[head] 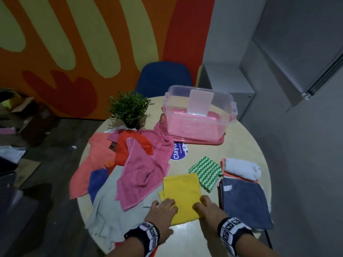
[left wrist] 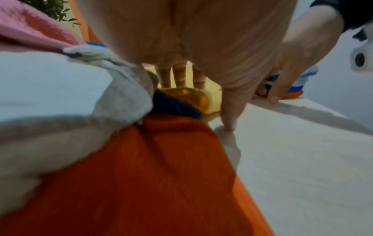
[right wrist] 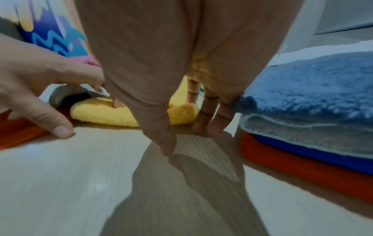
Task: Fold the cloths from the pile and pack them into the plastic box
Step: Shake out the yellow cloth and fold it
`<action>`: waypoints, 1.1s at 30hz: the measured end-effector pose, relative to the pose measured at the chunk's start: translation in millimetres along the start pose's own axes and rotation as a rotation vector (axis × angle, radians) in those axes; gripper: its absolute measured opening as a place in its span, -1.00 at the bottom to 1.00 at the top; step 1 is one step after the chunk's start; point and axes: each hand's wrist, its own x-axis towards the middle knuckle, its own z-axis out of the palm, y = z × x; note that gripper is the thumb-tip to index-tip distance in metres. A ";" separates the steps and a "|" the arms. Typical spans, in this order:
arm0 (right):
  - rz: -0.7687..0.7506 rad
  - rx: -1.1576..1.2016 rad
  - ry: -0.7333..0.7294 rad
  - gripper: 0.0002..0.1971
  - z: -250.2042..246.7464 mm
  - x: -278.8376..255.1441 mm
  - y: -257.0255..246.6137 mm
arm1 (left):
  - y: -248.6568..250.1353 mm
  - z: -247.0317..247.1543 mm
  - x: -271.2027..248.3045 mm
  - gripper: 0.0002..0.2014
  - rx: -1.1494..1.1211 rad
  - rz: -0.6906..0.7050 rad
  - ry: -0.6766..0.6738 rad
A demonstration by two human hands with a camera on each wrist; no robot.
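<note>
A yellow cloth [head: 181, 193], folded to a strip, lies on the round table [head: 232, 149] in front of me. My left hand [head: 165, 203] rests on its near left part and my right hand [head: 204, 203] on its near right part. In the right wrist view the straight fingers [right wrist: 214, 118] point down beside the yellow cloth [right wrist: 101, 113] and the thumb touches the table. The unfolded pile [head: 141, 169] of pink, orange, blue and grey cloths lies to the left. The clear plastic box [head: 176, 108] stands at the back on a pink lid.
Folded cloths lie to the right: a green zigzag one [head: 206, 171], a white roll on orange ones [head: 241, 168], and a blue-grey stack [head: 245, 203]. A potted plant [head: 130, 108] stands behind the pile. A blue chair [head: 163, 76] is beyond the table.
</note>
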 end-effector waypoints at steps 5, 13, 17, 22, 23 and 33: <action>-0.068 -0.107 -0.061 -0.63 0.4 -1.8 3.5 | 14.3 12.3 -8.9 -0.46 0.022 -0.043 0.089; -0.179 -0.148 -0.126 -0.60 -6.2 -8.6 19.7 | 43.8 24.5 -35.1 -0.77 -0.366 -0.241 0.334; -0.180 -0.178 -0.197 -0.57 -8.7 -13.4 28.3 | 48.7 29.1 -33.9 -0.71 -0.731 -0.474 0.368; -0.172 -0.072 -0.150 -0.24 -1.2 -13.7 30.2 | 43.7 29.6 -17.5 -0.79 -0.912 -0.597 0.389; -0.185 -0.102 -0.159 -0.23 0.8 -13.7 28.7 | 42.8 31.2 -15.8 -0.77 -0.908 -0.608 0.374; -0.235 -0.334 -0.231 -0.23 -9.3 -13.7 12.9 | 33.0 26.7 -8.2 -0.70 -0.874 -0.576 0.310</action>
